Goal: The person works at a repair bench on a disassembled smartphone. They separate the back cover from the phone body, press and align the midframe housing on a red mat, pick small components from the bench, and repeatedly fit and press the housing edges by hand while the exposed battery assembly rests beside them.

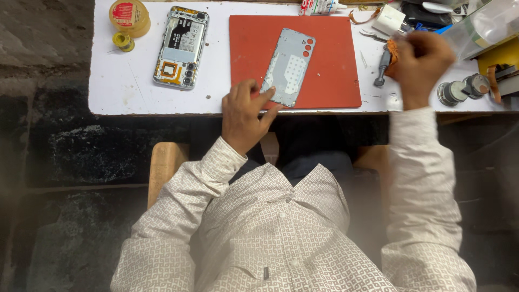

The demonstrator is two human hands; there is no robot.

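left hand fingertips pressing lower edge of phone back cover on red mat | right hand fisted around orange scrap (blurred) | count: one cover, one opened phone lying left

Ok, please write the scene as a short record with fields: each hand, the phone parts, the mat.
left hand: fingers rest on the lower edge of the phone back cover
right hand: closed on a small orange-brown thing, blurred
back cover: lies inner side up on the red mat
opened phone: on the white table, left of the mat
tape rolls: far left corner
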